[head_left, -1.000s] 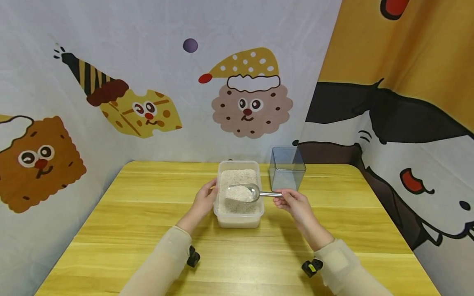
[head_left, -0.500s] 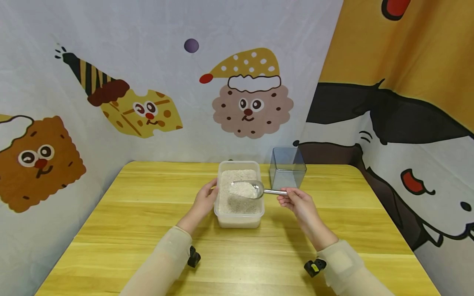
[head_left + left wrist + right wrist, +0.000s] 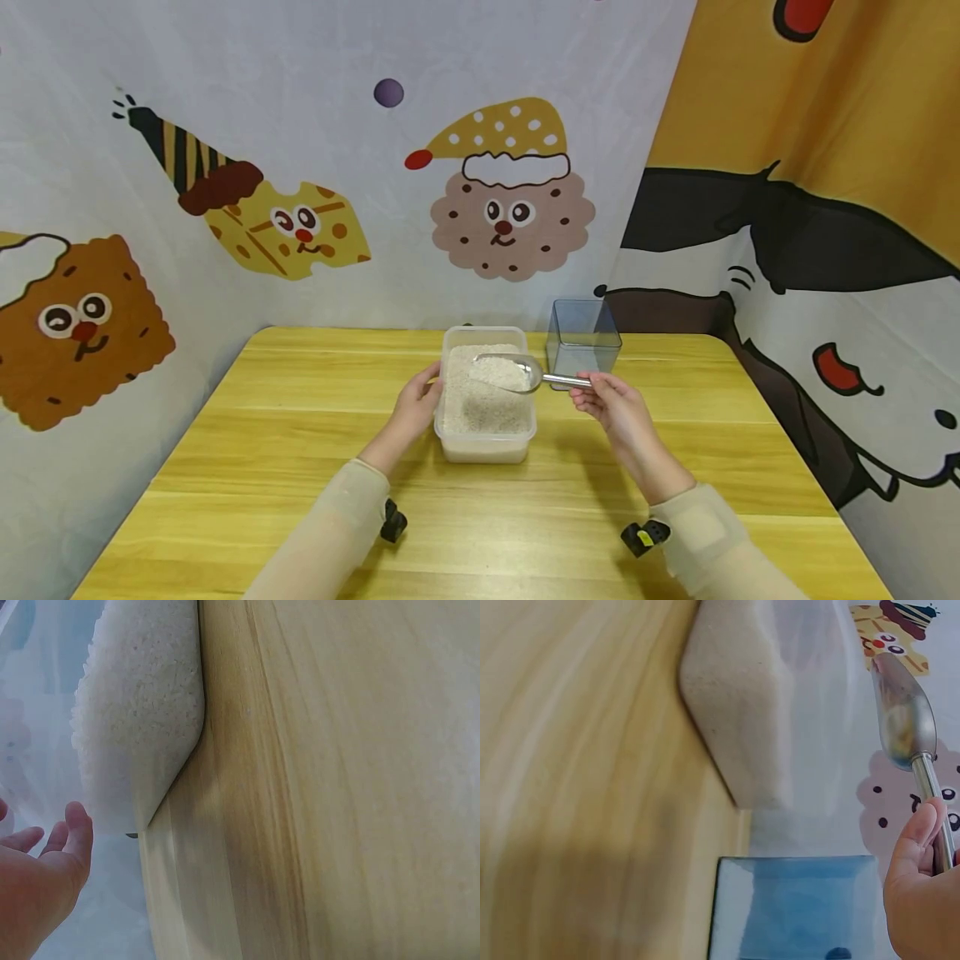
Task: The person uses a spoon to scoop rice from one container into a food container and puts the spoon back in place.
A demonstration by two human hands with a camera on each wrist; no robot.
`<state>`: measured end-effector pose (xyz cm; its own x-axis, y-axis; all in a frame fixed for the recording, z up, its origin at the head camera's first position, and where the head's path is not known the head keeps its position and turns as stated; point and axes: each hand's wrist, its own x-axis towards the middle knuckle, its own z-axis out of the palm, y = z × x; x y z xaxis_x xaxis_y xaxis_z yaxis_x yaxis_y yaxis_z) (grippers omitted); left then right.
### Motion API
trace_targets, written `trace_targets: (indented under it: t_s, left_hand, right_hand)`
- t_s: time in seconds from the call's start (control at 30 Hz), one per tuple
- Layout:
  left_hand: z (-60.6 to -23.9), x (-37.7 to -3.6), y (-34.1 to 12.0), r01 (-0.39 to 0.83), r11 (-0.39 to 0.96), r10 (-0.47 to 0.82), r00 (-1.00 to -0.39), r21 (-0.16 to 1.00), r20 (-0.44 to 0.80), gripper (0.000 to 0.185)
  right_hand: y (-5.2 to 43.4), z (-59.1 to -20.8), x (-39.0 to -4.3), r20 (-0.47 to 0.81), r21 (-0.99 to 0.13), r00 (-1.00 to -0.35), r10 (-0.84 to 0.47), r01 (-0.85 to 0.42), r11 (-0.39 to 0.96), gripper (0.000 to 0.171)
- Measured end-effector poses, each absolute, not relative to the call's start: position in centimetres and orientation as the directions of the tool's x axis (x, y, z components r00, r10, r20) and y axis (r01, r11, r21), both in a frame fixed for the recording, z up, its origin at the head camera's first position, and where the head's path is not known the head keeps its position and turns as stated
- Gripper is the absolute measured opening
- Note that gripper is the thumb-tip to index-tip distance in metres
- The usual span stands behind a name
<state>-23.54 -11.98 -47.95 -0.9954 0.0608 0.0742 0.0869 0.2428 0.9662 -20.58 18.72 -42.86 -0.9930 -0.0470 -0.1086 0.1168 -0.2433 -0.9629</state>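
The right hand (image 3: 617,406) pinches the handle of a metal scoop (image 3: 510,372), its bowl heaped with white grains and held above the far end of the clear tub (image 3: 485,446); the tub, filled with the same grains, sits mid-surface (image 3: 262,450); the left hand (image 3: 414,407) rests against the tub's left wall, fingers fairly straight, though how tightly they press is hard to judge; the left wrist view catches only fingertips at its edge; an empty bluish clear box (image 3: 582,342) stands just beside the tub's far right corner; the scoop's handle end is hidden inside the right fingers (image 3: 917,834); both sleeves are cut off below
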Motion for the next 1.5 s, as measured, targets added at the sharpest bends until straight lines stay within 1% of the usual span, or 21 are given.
trace_targets:
  t_s: [0.37, 0.67, 0.97, 1.1, 1.2, 1.33, 1.5]
  left_hand:
    - [-48.4, -23.6, -12.1, 0.074, 0.253, 0.05, -0.997, 0.965, 0.064, 0.044]
    - [-48.3, -23.6, -12.1, 0.05, 0.236, 0.049, -0.998, 0.971, 0.04, 0.045]
    - [-48.3, -23.7, -12.1, 0.047, 0.242, 0.06, -0.998, 0.969, 0.033, 0.045]
    - [-46.7, -22.9, -11.9, 0.047, 0.244, 0.082, -0.996, 0.969, 0.028, 0.045]
    - [-46.7, -22.9, -11.9, 0.039, 0.255, 0.072, -0.997, 0.966, 0.021, 0.045]
    - [-48.5, -23.8, -12.1, 0.03, 0.257, 0.047, -0.999, 0.966, 0.019, 0.045]
    - [-48.7, -23.9, -12.1, 0.044, 0.248, 0.052, -0.998, 0.968, 0.032, 0.045]
  right_hand:
    - [20.4, -40.5, -21.1, -0.041, -0.959, -0.997, -0.073, 0.06, -0.278, 0.028]
    - [21.9, -39.5, -21.7, 0.021, -0.932, -0.998, -0.058, 0.001, -0.363, 0.024]
    - [23.7, -39.4, -22.2, 0.087, -0.898, -0.996, -0.004, -0.076, -0.434, 0.024]
    - [24.5, -39.4, -22.3, 0.097, -0.896, -0.995, 0.019, -0.095, -0.433, 0.025]
    - [25.2, -39.5, -22.4, 0.106, -0.894, -0.993, 0.05, -0.117, -0.432, 0.025]
    - [26.2, -39.7, -22.6, 0.117, -0.888, -0.988, 0.1, -0.149, -0.436, 0.023]
    - [27.6, -40.1, -22.7, 0.12, -0.862, -0.981, 0.153, -0.179, -0.474, 0.026]
